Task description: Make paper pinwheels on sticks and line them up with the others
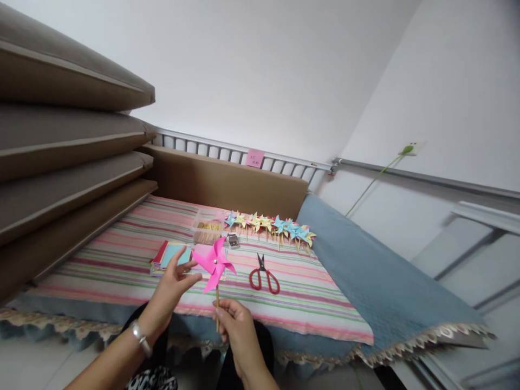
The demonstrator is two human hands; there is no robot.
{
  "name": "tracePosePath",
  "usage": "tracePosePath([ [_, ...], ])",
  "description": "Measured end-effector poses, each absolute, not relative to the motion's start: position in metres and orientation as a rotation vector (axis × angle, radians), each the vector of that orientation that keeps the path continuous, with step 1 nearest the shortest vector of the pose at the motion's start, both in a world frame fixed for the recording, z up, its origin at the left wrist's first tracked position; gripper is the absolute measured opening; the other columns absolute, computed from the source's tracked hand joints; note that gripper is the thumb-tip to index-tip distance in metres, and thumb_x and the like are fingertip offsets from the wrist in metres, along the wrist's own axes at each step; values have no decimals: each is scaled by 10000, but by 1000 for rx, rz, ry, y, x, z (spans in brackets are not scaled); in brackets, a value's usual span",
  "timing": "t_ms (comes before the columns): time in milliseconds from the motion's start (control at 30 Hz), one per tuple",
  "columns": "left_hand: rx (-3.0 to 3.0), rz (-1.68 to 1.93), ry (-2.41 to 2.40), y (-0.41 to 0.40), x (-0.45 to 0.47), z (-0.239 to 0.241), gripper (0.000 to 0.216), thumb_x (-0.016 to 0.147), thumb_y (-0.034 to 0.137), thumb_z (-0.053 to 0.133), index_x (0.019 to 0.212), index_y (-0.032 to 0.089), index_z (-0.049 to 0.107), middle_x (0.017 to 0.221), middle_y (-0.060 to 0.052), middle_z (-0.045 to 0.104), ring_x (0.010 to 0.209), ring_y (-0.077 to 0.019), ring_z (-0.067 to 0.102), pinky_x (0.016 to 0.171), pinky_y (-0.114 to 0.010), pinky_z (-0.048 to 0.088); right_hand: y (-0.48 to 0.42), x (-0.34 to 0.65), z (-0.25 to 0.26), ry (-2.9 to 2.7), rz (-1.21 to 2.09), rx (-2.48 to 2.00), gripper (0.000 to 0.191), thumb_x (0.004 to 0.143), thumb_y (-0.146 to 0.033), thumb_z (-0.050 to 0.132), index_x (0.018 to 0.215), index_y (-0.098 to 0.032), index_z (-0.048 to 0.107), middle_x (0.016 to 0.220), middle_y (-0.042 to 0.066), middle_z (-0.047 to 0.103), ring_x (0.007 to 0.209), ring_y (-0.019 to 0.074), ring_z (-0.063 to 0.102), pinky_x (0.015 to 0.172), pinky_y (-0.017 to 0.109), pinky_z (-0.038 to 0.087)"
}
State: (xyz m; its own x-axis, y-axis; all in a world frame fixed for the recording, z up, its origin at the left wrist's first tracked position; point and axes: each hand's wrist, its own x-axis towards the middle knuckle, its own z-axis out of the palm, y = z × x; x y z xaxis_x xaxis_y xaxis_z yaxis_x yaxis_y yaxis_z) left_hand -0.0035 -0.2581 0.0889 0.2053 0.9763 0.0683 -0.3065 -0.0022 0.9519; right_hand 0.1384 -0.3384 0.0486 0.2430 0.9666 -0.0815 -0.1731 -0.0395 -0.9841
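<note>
A pink paper pinwheel (214, 262) on a thin wooden stick stands upright in front of me. My right hand (236, 327) is closed round the lower part of the stick. My left hand (174, 288) is open, fingers spread, with a fingertip touching the pinwheel's left blade. A silver bracelet sits on my left wrist. Behind the pinwheel lies a stack of coloured paper squares (173, 254) on the striped cloth (130, 254).
Red-handled scissors (264, 277) lie right of the pinwheel. A row of several finished pinwheels (270, 224) lies further back, beside a clear box of sticks (208, 227) and a small stapler (233, 241). Brown cushions (60, 162) are stacked at left. A blue cover (374, 281) spreads right.
</note>
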Motion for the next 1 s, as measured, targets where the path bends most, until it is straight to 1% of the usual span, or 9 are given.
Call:
tracePosePath([
  [33, 1202, 1213, 830, -255, -9, 88, 776, 662, 255, 727, 1334, 284, 339, 1129, -78, 598, 815, -175, 642, 802, -348, 469, -339, 140, 51, -875, 1134, -1229, 244, 688, -287, 637, 833, -91, 638, 613, -4, 584, 422, 41, 388, 372, 153, 268],
  [67, 1311, 1200, 844, -251, -14, 88, 768, 666, 256, 719, 1336, 283, 343, 1161, -89, 585, 817, -181, 643, 803, -358, 472, -339, 142, 52, -876, 1134, -1219, 250, 690, -293, 637, 834, -89, 639, 609, -4, 582, 422, 41, 388, 373, 153, 272],
  [133, 1504, 1156, 858, -245, -22, 89, 639, 678, 262, 697, 1267, 250, 447, 1162, -101, 591, 816, -195, 643, 791, -367, 478, -339, 143, 53, -881, 1146, -1201, 268, 691, -309, 640, 841, -87, 641, 606, -3, 583, 417, 40, 386, 371, 154, 278],
  [200, 1616, 1133, 882, -240, -26, 92, 475, 684, 269, 685, 1139, 220, 558, 1095, -95, 633, 817, -208, 646, 775, -365, 481, -339, 143, 53, -892, 1165, -1189, 285, 685, -324, 649, 843, -87, 643, 610, 0, 587, 413, 39, 388, 364, 153, 278],
  [300, 1671, 1097, 899, -238, -27, 99, 310, 676, 283, 691, 970, 199, 640, 940, -74, 693, 811, -224, 650, 748, -350, 484, -340, 140, 53, -919, 1190, -1193, 293, 679, -341, 659, 834, -92, 647, 604, -3, 587, 403, 35, 381, 354, 149, 273],
  [500, 1599, 1157, 930, -241, -23, 106, 215, 586, 284, 764, 767, 186, 699, 740, -50, 712, 701, -207, 644, 674, -297, 488, -343, 137, 59, -956, 1219, -1221, 285, 679, -361, 668, 811, -109, 642, 586, -15, 583, 381, 29, 368, 341, 143, 264],
  [667, 1542, 1173, 920, -245, -22, 110, 188, 529, 262, 789, 692, 198, 722, 725, -45, 708, 705, -210, 634, 684, -291, 488, -344, 136, 64, -966, 1219, -1213, 273, 679, -361, 674, 788, -114, 635, 579, -19, 575, 380, 29, 365, 350, 148, 268],
  [867, 1589, 1108, 851, -249, -19, 116, 103, 650, 292, 724, 686, 196, 725, 782, -56, 710, 755, -206, 624, 703, -275, 469, -347, 132, 67, -973, 1203, -1214, 224, 708, -315, 649, 805, -114, 638, 590, -22, 570, 390, 30, 365, 364, 150, 259],
  [1000, 1535, 1088, 853, -252, -18, 115, 137, 649, 302, 730, 712, 181, 715, 761, -57, 713, 755, -213, 635, 707, -284, 471, -345, 133, 66, -967, 1211, -1225, 256, 700, -344, 661, 813, -115, 641, 591, -22, 572, 395, 34, 368, 367, 155, 273],
])
